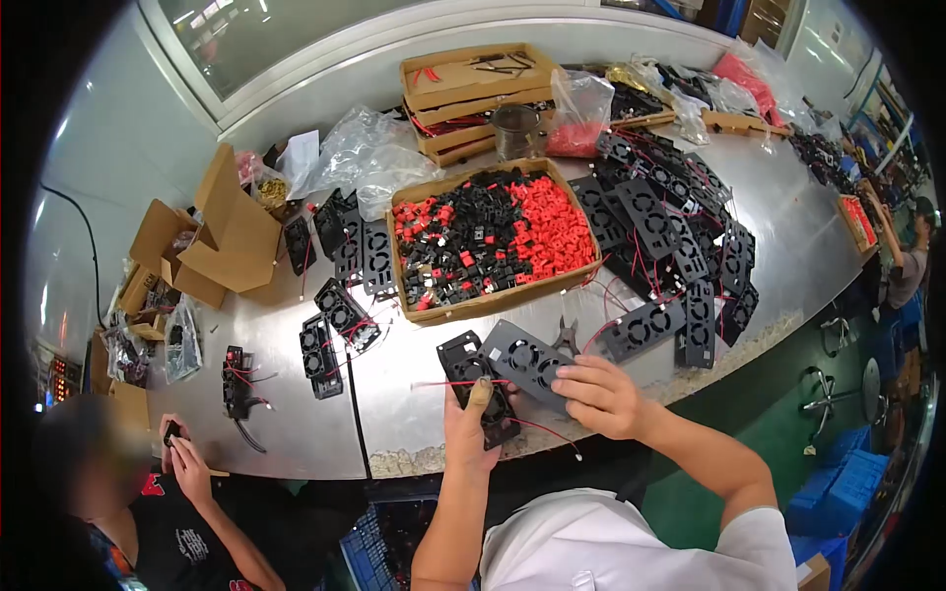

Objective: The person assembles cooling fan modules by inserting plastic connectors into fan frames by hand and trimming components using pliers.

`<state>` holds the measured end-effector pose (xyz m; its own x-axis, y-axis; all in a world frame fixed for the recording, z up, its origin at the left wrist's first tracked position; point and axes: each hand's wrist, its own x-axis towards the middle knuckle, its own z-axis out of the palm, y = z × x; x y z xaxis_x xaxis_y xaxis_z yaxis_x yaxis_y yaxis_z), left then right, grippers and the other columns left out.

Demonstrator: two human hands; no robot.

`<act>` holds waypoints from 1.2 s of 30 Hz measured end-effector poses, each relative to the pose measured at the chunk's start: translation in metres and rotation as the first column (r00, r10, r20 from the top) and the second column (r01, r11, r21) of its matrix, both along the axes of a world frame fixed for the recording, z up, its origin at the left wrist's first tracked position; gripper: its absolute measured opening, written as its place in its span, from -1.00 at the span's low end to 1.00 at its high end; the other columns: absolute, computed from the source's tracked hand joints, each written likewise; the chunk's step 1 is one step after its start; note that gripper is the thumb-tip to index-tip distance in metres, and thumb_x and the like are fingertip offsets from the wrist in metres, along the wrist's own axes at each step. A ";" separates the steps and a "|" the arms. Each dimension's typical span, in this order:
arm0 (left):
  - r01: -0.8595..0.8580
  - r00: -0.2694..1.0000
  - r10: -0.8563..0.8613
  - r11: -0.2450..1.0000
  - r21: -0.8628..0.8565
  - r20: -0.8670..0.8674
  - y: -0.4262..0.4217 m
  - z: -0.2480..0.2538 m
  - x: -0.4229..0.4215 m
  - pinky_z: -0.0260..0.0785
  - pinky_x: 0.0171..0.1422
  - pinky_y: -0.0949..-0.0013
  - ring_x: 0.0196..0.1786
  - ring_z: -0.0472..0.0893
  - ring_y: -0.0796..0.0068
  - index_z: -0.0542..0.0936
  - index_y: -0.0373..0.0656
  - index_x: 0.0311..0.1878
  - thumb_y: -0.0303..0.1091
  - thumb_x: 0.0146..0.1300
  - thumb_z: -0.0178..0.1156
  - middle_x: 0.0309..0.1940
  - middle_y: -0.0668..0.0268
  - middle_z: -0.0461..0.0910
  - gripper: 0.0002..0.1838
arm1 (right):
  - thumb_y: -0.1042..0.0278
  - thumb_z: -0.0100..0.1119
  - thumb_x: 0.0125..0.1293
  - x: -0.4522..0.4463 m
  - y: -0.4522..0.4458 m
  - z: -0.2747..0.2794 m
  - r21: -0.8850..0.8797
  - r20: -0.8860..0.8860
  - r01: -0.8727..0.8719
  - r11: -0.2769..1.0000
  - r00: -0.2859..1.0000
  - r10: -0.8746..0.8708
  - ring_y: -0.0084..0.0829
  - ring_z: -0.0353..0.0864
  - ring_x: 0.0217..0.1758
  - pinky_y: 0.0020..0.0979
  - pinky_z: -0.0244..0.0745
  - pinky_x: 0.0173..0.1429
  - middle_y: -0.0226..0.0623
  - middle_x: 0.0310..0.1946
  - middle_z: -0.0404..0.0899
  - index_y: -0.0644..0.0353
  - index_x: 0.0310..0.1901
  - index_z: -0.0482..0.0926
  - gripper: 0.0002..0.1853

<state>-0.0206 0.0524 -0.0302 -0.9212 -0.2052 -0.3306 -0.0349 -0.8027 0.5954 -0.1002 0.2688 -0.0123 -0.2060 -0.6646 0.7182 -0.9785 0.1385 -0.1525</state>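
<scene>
My left hand (471, 424) is closed round a black fan housing (461, 353) with thin red wires, its thumb pressed on the front. A grey panel with round fan openings (524, 361) is tilted beside it, its left edge overlapping the housing. My right hand (601, 397) grips the right end of this panel, fingers on top. Just behind the panel lie pliers (566, 338) with their handles partly hidden. A cardboard tray (507, 297) of small black and red plastic parts stands beyond my hands.
Piled fan panels (641, 330) lie at the right, more fan units (343, 313) at the left. Stacked trays (473, 98) and an open carton (232, 231) stand farther back. A co-worker (148, 492) sits at the lower left, holding a small black part. The table edge (414, 465) is close.
</scene>
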 end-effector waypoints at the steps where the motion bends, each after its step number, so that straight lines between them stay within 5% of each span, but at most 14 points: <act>1: 0.006 1.000 -0.006 1.000 -0.010 -0.002 -0.001 -0.003 0.000 0.65 -0.13 0.30 -0.17 0.73 0.38 0.41 -0.06 0.26 -0.43 0.32 0.40 -0.14 0.23 0.67 -0.49 | 0.49 0.32 0.14 0.003 0.004 -0.009 0.001 0.012 -0.004 1.000 1.000 0.004 -0.11 0.65 0.25 0.01 0.53 0.37 -0.15 0.12 0.65 0.22 -0.30 0.54 -0.86; 7: -0.076 0.996 0.088 0.962 -0.262 0.034 0.006 0.006 -0.002 0.62 -0.06 0.34 -0.14 0.69 0.48 0.37 -0.09 0.26 -0.67 0.21 0.39 -0.10 0.32 0.63 -0.39 | 0.46 0.32 0.17 0.020 0.008 -0.024 0.025 0.106 -0.064 0.998 0.993 0.061 -0.01 0.58 0.32 0.07 0.46 0.43 -0.06 0.22 0.58 0.23 -0.26 0.54 -0.85; 11: -0.099 0.994 0.111 0.846 -0.524 -0.009 0.008 -0.006 0.000 0.52 -0.02 0.45 -0.08 0.60 0.58 0.28 -0.14 0.28 -0.69 0.22 0.33 -0.07 0.32 0.54 -0.37 | 0.31 0.41 0.18 0.033 -0.003 -0.009 0.381 0.232 -0.078 0.921 0.973 -0.013 -0.03 0.41 0.47 0.10 0.40 0.47 -0.04 0.36 0.43 0.18 -0.04 0.61 -0.67; 14: -0.139 0.988 0.152 0.806 -0.575 -0.026 0.014 -0.004 0.004 0.49 0.01 0.48 -0.05 0.57 0.58 0.26 -0.17 0.30 -0.66 0.23 0.35 -0.03 0.31 0.52 -0.35 | 0.24 0.47 0.19 0.032 -0.002 0.021 0.367 0.453 -0.141 0.919 0.890 -0.044 -0.02 0.43 0.45 0.04 0.42 0.43 -0.04 0.40 0.38 0.16 0.09 0.59 -0.55; 17: -0.149 0.988 0.141 0.707 -0.692 -0.068 0.017 -0.004 0.009 0.48 0.02 0.48 -0.05 0.57 0.57 0.24 -0.19 0.32 -0.63 0.22 0.36 -0.01 0.30 0.51 -0.33 | 0.18 0.53 0.17 0.028 -0.007 0.013 0.155 0.659 0.023 0.988 0.743 -0.120 0.04 0.43 0.40 -0.03 0.44 0.40 -0.02 0.39 0.35 0.20 0.24 0.49 -0.36; 20: -0.200 0.977 0.201 0.738 -0.644 -0.073 0.023 -0.004 0.007 0.49 0.03 0.47 -0.04 0.57 0.55 0.23 -0.21 0.34 -0.62 0.21 0.36 0.00 0.29 0.50 -0.31 | 0.18 0.56 0.13 0.028 -0.028 0.030 0.149 0.762 0.201 0.968 0.601 -0.242 0.08 0.44 0.35 -0.07 0.46 0.36 -0.02 0.32 0.38 0.22 0.36 0.35 -0.19; 21: -0.195 0.976 0.214 0.768 -0.610 -0.043 0.024 0.004 0.006 0.50 0.03 0.46 -0.04 0.58 0.55 0.20 -0.19 0.40 -0.64 0.21 0.34 0.01 0.29 0.50 -0.27 | 0.18 0.57 0.11 0.029 -0.031 0.024 0.167 0.666 0.215 0.962 0.695 -0.271 0.12 0.45 0.32 -0.07 0.47 0.34 0.01 0.28 0.38 0.23 0.40 0.26 -0.11; 25: -0.211 0.970 0.243 0.838 -0.504 -0.002 0.023 0.017 0.001 0.52 0.02 0.45 -0.05 0.59 0.56 0.14 -0.13 0.50 -0.70 0.21 0.30 0.03 0.30 0.51 -0.17 | 0.31 0.51 0.12 0.041 -0.042 0.015 0.180 0.616 0.299 0.937 0.708 -0.344 0.17 0.44 0.30 -0.03 0.46 0.35 0.10 0.27 0.37 0.22 0.38 0.28 -0.18; 29: -0.161 0.986 0.163 0.860 -0.485 -0.038 0.012 0.024 0.004 0.59 0.03 0.38 -0.07 0.68 0.48 0.32 -0.14 0.29 -0.65 0.21 0.40 0.01 0.22 0.63 -0.36 | 0.41 0.38 0.13 0.035 -0.037 0.014 0.077 0.580 0.323 0.943 0.755 -0.306 0.07 0.51 0.26 -0.09 0.52 0.27 0.07 0.23 0.40 0.24 0.40 0.29 -0.23; 32: -0.128 0.990 0.140 0.838 -0.530 -0.018 -0.011 0.031 0.001 0.73 -0.07 0.18 -0.04 0.77 0.18 0.33 -0.14 0.33 -0.56 0.32 0.35 0.06 0.13 0.64 -0.42 | 0.44 0.31 0.22 0.024 -0.017 0.012 -0.055 0.965 0.226 0.973 0.264 -0.007 -0.11 0.57 0.23 -0.17 0.55 0.23 -0.02 0.22 0.45 0.27 0.43 0.26 -0.26; 33: -0.130 0.989 0.145 0.819 -0.559 -0.018 -0.019 0.027 -0.001 0.73 -0.05 0.16 -0.03 0.77 0.14 0.33 -0.14 0.34 -0.50 0.32 0.38 0.06 0.11 0.64 -0.41 | 0.35 0.18 0.35 0.022 -0.017 0.011 -0.215 0.975 0.266 0.940 0.104 0.194 -0.24 0.64 0.14 -0.24 0.60 0.16 -0.08 0.17 0.51 0.29 0.47 0.22 -0.32; 36: -0.077 0.991 0.122 0.867 -0.493 0.060 -0.034 0.031 -0.001 0.62 0.12 0.23 0.00 0.76 0.21 0.26 -0.15 0.36 -0.46 0.30 0.41 0.01 0.13 0.64 -0.34 | 0.28 0.05 0.40 0.009 -0.015 0.011 -0.445 0.808 0.284 0.850 -0.282 0.517 -0.24 0.69 0.04 -0.27 0.63 0.11 -0.04 0.13 0.54 0.30 0.48 0.21 -0.35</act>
<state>-0.0215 0.0188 0.0003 -0.8597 -0.4502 -0.2411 -0.0396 -0.4118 0.9104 -0.0909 0.2538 -0.0016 -0.7888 -0.5964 -0.1485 0.4550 -0.4043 -0.7935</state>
